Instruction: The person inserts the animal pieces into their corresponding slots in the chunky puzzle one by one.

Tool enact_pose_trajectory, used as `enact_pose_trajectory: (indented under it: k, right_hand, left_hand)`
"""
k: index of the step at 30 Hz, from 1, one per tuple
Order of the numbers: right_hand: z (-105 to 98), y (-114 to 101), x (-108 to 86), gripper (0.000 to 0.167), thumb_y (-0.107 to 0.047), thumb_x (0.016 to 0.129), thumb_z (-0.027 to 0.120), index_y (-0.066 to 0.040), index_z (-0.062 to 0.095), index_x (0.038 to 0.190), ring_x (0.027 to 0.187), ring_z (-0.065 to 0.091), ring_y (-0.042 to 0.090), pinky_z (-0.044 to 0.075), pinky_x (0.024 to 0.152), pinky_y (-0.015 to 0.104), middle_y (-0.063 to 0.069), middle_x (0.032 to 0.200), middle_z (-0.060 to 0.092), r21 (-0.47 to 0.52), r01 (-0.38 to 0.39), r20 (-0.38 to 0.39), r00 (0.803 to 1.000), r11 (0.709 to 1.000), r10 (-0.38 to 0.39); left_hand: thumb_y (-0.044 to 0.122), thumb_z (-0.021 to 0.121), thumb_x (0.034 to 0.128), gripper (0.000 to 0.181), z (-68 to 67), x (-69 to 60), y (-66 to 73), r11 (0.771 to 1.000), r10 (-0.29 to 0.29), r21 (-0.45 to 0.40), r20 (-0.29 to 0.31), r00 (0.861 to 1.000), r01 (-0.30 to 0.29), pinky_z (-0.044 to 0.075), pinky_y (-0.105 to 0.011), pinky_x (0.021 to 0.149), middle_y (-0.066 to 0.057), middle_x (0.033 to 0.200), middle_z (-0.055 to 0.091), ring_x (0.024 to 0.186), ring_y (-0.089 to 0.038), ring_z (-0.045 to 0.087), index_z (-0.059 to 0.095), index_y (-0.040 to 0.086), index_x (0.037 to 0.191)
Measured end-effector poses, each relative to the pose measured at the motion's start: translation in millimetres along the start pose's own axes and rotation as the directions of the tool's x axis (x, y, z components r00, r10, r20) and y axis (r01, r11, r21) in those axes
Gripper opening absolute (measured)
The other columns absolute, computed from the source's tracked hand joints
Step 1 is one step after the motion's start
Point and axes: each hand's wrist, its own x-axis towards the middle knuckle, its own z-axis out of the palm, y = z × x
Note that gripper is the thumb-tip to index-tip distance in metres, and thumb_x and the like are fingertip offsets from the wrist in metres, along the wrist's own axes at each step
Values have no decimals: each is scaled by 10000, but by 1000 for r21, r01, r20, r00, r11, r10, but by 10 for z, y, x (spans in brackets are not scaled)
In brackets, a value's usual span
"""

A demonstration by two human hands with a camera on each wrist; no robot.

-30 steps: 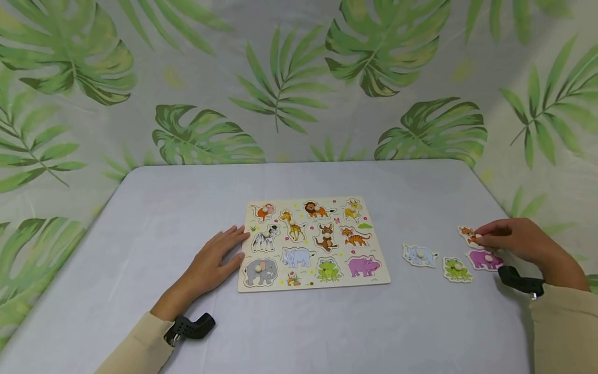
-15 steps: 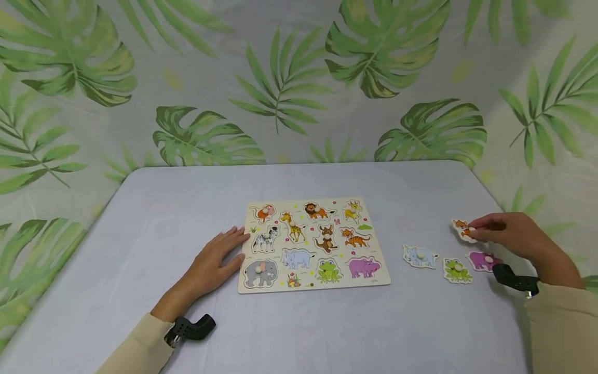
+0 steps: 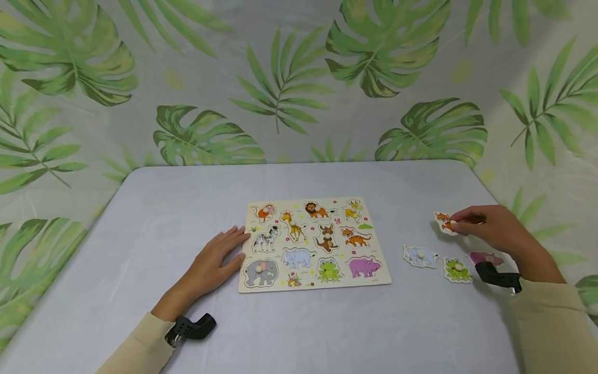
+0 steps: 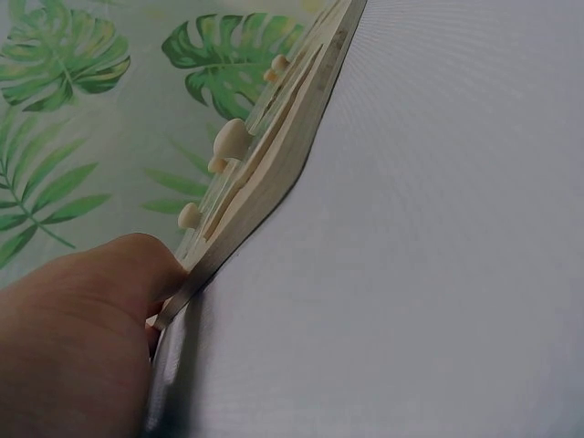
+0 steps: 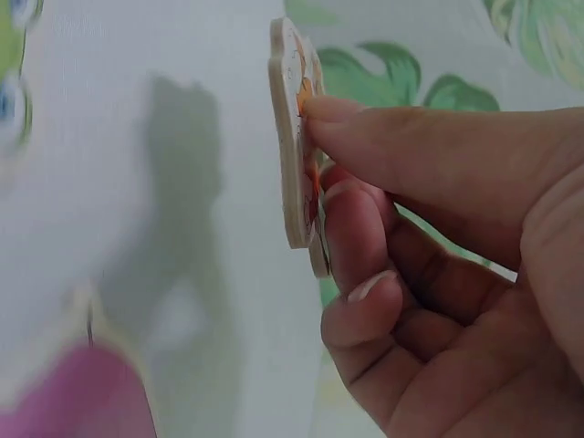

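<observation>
A wooden animal puzzle board [image 3: 303, 280] lies flat on the table. My left hand [image 3: 212, 259] rests at its left edge with fingers extended, the fingertips touching the board; in the left wrist view the thumb side meets the board's edge [image 4: 265, 201]. My right hand [image 3: 500, 231] pinches a tiger puzzle piece [image 3: 441, 221] between thumb and fingers, raised off the table, its shadow visible in the right wrist view. Below it lie a rhino piece [image 3: 413, 255], a frog piece [image 3: 455, 267] and a purple hippo piece [image 3: 478, 257], partly hidden by the wrist camera.
Several knobbed pieces, such as the elephant [image 3: 268, 278] and lion [image 3: 310, 209], sit in the board. The tiger, rhino, frog and hippo pictures on it have no knobs. A leaf-patterned cloth [image 3: 289, 140] hangs behind the white table [image 3: 303, 332].
My right hand has lifted the tiger piece from beside the hippo piece and carried it left and slightly away. The left hand and board have stayed still.
</observation>
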Motion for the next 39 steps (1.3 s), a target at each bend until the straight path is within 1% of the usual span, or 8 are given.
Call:
enact_pose_trajectory:
  k: [5, 9, 15, 23, 31, 39]
  right_hand:
    - [69, -138, 27, 242, -291, 861, 741, -96, 747, 1005, 739, 571, -15, 473, 600, 200, 41, 908, 712, 14, 50, -19, 999, 999, -50]
    - [124, -220, 53, 210, -263, 863, 740, -101, 747, 998, 751, 578, 0, 481, 596, 194, 32, 896, 709, 31, 87, -22, 996, 996, -86]
    - [195, -353, 81, 244, -289, 870, 731, -90, 740, 1012, 746, 595, 48, 488, 597, 217, 18, 874, 702, 39, 68, -2, 998, 997, -68]
    - [293, -511, 108, 297, -328, 869, 727, -74, 730, 1024, 779, 602, 123, 490, 590, 232, 25, 875, 694, 57, 45, -1, 999, 997, -45]
    - [424, -597, 146, 273, -282, 866, 736, -59, 731, 1024, 816, 618, 206, 487, 598, 252, 32, 870, 680, 62, 73, -4, 997, 995, -73]
    - [492, -636, 146, 268, -277, 865, 739, -56, 731, 1017, 806, 599, 211, 480, 592, 264, 32, 858, 672, 64, 63, -9, 998, 996, -63]
  left_hand:
    - [235, 586, 961, 483, 1, -3, 5, 1000, -5, -3, 6, 1000, 5, 189, -501, 1171, -88, 1508, 399, 1418, -308, 293, 491, 112, 1418]
    - [246, 583, 963, 488, -5, 0, 11, 1000, -15, -3, 13, 1000, 15, 181, -484, 1179, -68, 1515, 389, 1425, -288, 284, 484, 128, 1426]
    - [266, 579, 967, 494, -10, -1, 12, 999, -32, 0, 33, 999, 32, 168, -468, 1187, -43, 1527, 372, 1434, -264, 267, 474, 145, 1434]
    - [254, 578, 966, 494, -19, 10, 17, 1000, -27, 3, 28, 999, 27, 176, -476, 1183, -56, 1520, 382, 1430, -279, 274, 473, 137, 1435]
    - [256, 580, 965, 495, -31, 6, 14, 999, -31, 20, 32, 999, 30, 176, -468, 1184, -52, 1525, 375, 1432, -271, 272, 473, 139, 1434]
    - [272, 576, 968, 495, -13, 3, 16, 999, -29, 15, 36, 999, 29, 173, -464, 1186, -49, 1523, 379, 1433, -269, 268, 473, 142, 1434]
